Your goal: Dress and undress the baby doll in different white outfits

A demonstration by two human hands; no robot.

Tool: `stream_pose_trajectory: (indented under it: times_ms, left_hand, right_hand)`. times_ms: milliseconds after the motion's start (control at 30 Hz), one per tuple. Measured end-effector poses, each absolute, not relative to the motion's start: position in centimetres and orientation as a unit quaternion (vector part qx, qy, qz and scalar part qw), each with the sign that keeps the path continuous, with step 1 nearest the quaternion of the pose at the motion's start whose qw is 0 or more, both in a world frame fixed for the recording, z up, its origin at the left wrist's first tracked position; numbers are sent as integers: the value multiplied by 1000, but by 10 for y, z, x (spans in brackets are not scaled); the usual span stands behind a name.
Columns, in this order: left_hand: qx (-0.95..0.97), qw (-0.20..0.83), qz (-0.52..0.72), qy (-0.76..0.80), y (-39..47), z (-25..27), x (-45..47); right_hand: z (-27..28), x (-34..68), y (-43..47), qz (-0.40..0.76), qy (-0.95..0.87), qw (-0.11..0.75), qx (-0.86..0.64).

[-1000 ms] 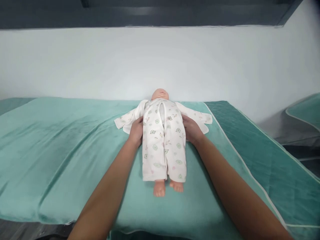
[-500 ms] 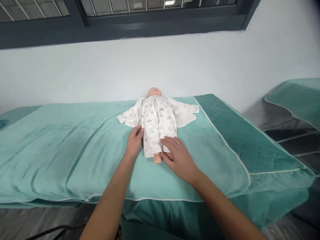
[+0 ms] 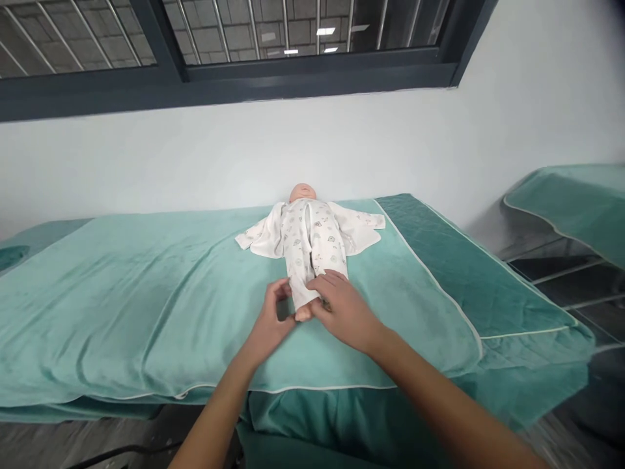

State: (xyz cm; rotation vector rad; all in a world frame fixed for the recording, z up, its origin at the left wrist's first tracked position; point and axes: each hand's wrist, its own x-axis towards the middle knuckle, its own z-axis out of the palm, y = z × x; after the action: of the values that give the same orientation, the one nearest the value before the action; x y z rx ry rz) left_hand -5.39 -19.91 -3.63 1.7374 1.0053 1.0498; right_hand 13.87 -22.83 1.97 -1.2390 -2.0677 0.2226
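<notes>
A baby doll (image 3: 303, 191) lies on its back, head toward the wall. White printed trousers (image 3: 297, 251) cover its legs and reach up over its front. A white printed top (image 3: 361, 228) spreads out on both sides with its sleeves apart. My left hand (image 3: 273, 317) curves at the outer side of the left-hand trouser leg, fingertips against the cloth and thumb by the doll's foot (image 3: 303, 313). A gap shows between that thumb and fingers. My right hand (image 3: 344, 308) pinches the trouser cloth near the hem and hides the other foot.
The doll lies on a bed with a light green cover (image 3: 195, 312) and a darker green quilted part (image 3: 478, 273) at right. Behind it are a white wall (image 3: 244, 156) and a barred window (image 3: 293, 39). Another green-covered bed (image 3: 576, 202) stands at far right.
My left hand has moved down the trouser leg toward the foot. My right hand now grips near the hem, and the left-hand leg's hem is shifted and slanted. The view has tilted up slightly.
</notes>
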Motion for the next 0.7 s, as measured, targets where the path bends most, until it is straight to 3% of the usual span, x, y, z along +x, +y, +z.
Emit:
stream_pose_trajectory:
  times_ms: [233, 500, 700]
  left_hand:
    - [717, 350, 447, 403, -211, -38, -39]
    - [708, 365, 460, 393, -221, -7, -31]
    - [757, 258, 444, 404, -220, 6, -31]
  right_hand:
    - [31, 140, -236, 184, -752, 398, -491]
    - [34, 136, -234, 330, -637, 484, -501]
    - [26, 139, -236, 356, -626, 505, -476]
